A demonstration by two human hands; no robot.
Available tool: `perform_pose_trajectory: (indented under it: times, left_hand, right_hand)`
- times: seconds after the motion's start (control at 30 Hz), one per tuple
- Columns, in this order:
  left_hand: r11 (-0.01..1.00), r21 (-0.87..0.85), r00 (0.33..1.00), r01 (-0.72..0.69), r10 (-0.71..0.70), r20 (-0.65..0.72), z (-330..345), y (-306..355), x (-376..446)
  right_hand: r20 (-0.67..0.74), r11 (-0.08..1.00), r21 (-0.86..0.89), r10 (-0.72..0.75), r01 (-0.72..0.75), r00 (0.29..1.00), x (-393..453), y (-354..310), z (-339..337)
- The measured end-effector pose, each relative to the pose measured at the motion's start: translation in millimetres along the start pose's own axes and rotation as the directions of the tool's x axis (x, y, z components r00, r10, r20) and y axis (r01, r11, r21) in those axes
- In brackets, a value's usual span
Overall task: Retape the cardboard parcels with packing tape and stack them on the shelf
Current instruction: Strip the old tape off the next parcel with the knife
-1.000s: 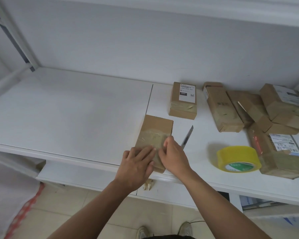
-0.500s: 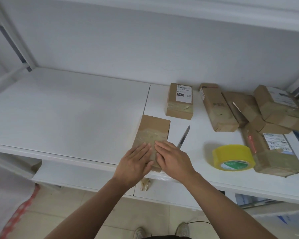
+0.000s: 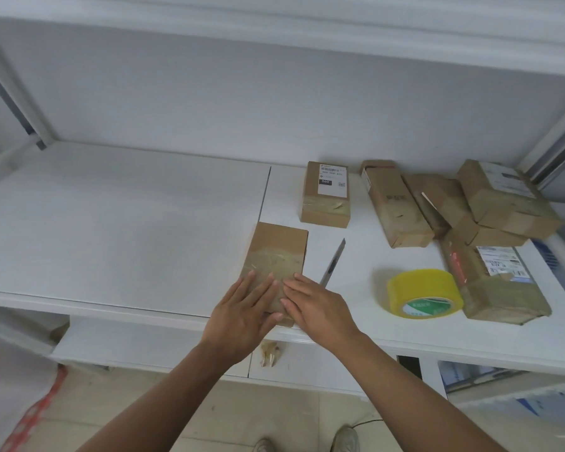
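Brown cardboard parcel [image 3: 276,256] lies flat near the front edge of the white shelf [image 3: 118,223], with shiny clear tape stuck across its top. Both hands press down on the near end of it. The left hand [image 3: 242,313] lies flat with its fingers [image 3: 258,288] straight and close together, and it grips nothing. The right hand [image 3: 320,306] lies flat too, just beside the left one, with its fingers [image 3: 294,285] straight and touching the tape. The two hands almost meet in the middle of the parcel.

Just to the right of the parcel lies a thin grey knife [image 3: 332,261], with its near end hidden behind the right hand. Farther right sits a yellow roll of packing tape [image 3: 423,293], lying on its side. Behind the parcel stands a small box with a white label [image 3: 326,194]. At the far right is a pile of brown boxes [image 3: 470,210], some leaning on each other, and one big flat package [image 3: 493,282] lies just beside the tape roll.

Down below are a tiled floor [image 3: 137,415] and the tips of two shoes [image 3: 307,443]
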State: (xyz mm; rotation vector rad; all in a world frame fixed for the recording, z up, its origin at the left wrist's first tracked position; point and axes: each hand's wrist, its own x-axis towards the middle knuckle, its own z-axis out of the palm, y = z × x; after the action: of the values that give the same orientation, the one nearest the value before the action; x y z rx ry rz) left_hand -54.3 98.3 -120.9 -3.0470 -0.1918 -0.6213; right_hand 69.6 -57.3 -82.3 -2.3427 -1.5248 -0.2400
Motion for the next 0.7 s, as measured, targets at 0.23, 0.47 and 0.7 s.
perform_pose_trajectory:
  times: [0.23,0.47,0.7]
  left_hand:
    - [0.993,-0.050,0.992,0.104,-0.099,0.081,-1.8,10.0,0.4]
    - [0.935,-0.162,0.941,0.314,-0.284,0.185,-10.4,27.8,21.2]
    - [0.876,-0.234,0.907,0.421,-0.408,0.104,-22.9,67.1,43.2]
  right_hand:
    - [0.009,0.999,-0.027,-0.034,0.034,0.999,-6.4,9.4,-13.3]
    - [-0.008,0.995,-0.074,0.073,-0.073,0.997,-9.6,49.4,-51.8]
    - [0.137,0.858,-0.315,0.464,-0.406,0.875,-29.6,135.3,-109.9]
